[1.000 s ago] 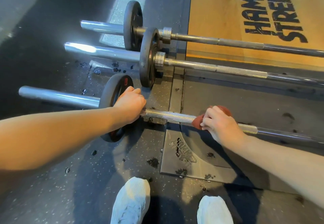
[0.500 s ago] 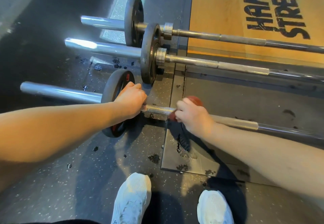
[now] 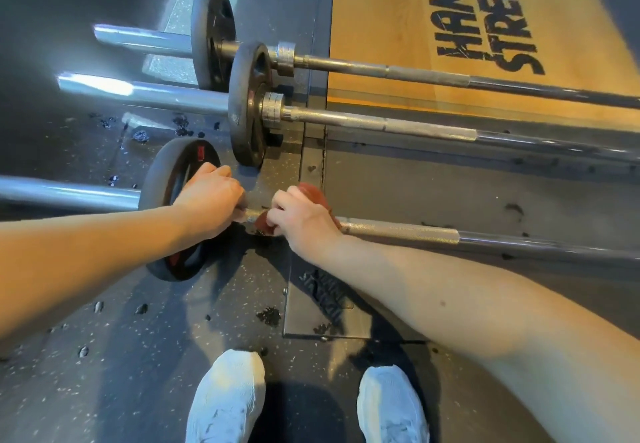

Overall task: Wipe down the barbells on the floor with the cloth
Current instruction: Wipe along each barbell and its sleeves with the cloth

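The right hand (image 3: pixel 304 220) clasps a reddish-brown cloth (image 3: pixel 313 192) around the nearest steel barbell (image 3: pixel 398 231); at its nine o'clock, the left hand (image 3: pixel 211 200) grips the bar.

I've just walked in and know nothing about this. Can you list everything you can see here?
Barbells: three, steel grey, lying side by side across the view.
Weight plates: three, black, one on each barbell.
Cloth: one, reddish brown, round the nearest barbell.
Lifting platform: one, wood with black lettering, upper right.
Metal floor plate: one, grey, lower centre.
Floor: dark, speckled, underneath everything.
Shoes: two, white, bottom edge.
Left hand: grips the nearest barbell beside its plate.
Right hand: holds the cloth on that bar.
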`<state>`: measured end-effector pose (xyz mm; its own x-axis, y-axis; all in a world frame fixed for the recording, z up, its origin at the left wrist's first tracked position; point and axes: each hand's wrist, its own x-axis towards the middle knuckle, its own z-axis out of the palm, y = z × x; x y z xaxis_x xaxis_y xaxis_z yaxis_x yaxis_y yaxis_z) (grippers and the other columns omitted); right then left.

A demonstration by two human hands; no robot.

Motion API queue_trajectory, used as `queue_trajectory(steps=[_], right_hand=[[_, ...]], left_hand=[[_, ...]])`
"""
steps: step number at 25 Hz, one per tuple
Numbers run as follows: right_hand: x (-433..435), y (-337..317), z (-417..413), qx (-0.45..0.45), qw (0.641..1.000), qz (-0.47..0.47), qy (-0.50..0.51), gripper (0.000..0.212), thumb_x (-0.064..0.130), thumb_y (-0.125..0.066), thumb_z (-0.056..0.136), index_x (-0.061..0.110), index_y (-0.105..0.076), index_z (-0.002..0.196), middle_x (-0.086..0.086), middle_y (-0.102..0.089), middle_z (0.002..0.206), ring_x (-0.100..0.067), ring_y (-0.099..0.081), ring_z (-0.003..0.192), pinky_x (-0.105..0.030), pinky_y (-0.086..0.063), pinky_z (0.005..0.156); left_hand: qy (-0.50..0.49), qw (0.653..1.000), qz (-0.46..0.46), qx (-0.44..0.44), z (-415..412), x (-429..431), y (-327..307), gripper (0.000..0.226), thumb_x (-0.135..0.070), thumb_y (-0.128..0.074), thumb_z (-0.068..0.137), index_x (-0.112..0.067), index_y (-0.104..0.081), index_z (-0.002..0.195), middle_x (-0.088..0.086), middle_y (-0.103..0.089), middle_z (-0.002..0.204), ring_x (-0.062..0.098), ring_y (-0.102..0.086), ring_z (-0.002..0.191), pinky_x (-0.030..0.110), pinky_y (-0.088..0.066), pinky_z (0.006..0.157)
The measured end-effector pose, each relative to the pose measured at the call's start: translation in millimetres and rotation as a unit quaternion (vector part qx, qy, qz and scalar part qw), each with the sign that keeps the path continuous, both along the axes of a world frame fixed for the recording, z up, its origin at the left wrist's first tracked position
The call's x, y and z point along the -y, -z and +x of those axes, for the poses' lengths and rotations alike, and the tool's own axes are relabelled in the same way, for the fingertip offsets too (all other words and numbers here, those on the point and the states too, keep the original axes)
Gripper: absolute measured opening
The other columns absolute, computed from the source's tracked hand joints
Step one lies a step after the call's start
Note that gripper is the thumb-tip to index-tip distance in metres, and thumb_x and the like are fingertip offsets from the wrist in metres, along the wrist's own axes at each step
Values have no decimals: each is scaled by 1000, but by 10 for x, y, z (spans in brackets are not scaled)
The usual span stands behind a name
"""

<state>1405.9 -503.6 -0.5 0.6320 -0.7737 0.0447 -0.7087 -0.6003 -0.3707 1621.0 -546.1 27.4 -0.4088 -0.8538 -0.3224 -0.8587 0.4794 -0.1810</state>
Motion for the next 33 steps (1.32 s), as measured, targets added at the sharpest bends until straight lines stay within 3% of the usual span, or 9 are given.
queue_trajectory(steps=[8,11,15,20,23,25,29,32,33], right_hand=[[-367,3,-1674,50,981,35,187,16,9,-71,93,9,-77,108,0,-67,109,-18,-53,103,-47,-52,91],[-303,-25,-1479,8,977,43,207,14,9,-70,94,9,-78,105,2,-67,107,-16,-51,102,-42,-51,94],[-125,-145,-880,13,990,43,131,14,12,-66,98,9,-78,102,-1,-66,100,-19,-51,98,-44,-50,88],[210,-252,134,-68,990,113,51,34,25,-44,109,13,-67,130,-5,-58,130,-22,-46,119,-33,-36,102],[49,-177,-269,-17,995,93,34,29,22,-55,104,13,-70,128,-5,-62,128,-25,-48,118,-37,-41,101],[-66,-87,-621,32,995,63,75,24,19,-68,97,14,-75,119,-2,-67,115,-23,-53,108,-44,-53,89],[-159,-37,-737,55,989,41,132,17,13,-75,90,12,-78,107,0,-68,103,-14,-51,100,-42,-59,74],[-78,-131,-308,88,992,54,79,14,5,-68,93,8,-76,104,-1,-60,103,0,-46,103,-24,-52,83],[-14,-143,-70,64,994,57,71,17,10,-63,96,12,-74,109,-1,-58,108,-4,-46,109,-27,-48,89]], left_hand=[[-12,1000,-6,4,-101,-60,21,27,-47,-65,91,-33,-70,114,-7,-56,99,19,-47,104,37,-40,91],[-11,1000,-9,19,-119,-66,-25,26,-43,-64,94,-28,-70,115,-5,-61,104,20,-48,107,35,-36,91],[1,999,-24,23,-122,-89,-82,22,-40,-62,96,-28,-70,113,-5,-63,103,18,-49,104,34,-37,89],[7,997,16,74,-233,-92,-216,22,-38,-63,95,-31,-68,115,-6,-63,103,19,-47,107,36,-39,91],[47,985,23,166,-255,-42,-395,33,-42,-65,93,-24,-65,121,-1,-63,118,24,-46,117,39,-36,93],[56,974,2,219,-235,-52,-506,38,-45,-65,92,-21,-65,122,1,-63,122,26,-45,120,42,-35,96],[69,963,-2,261,-121,-44,-596,28,-39,-63,95,-21,-68,115,-1,-67,120,26,-44,121,41,-33,97],[97,963,10,253,-80,12,-619,23,-37,-65,94,-23,-71,111,-4,-69,114,24,-44,119,39,-33,94],[98,963,14,252,-77,22,-620,23,-38,-66,94,-24,-71,111,-5,-69,113,24,-44,120,38,-33,95]])
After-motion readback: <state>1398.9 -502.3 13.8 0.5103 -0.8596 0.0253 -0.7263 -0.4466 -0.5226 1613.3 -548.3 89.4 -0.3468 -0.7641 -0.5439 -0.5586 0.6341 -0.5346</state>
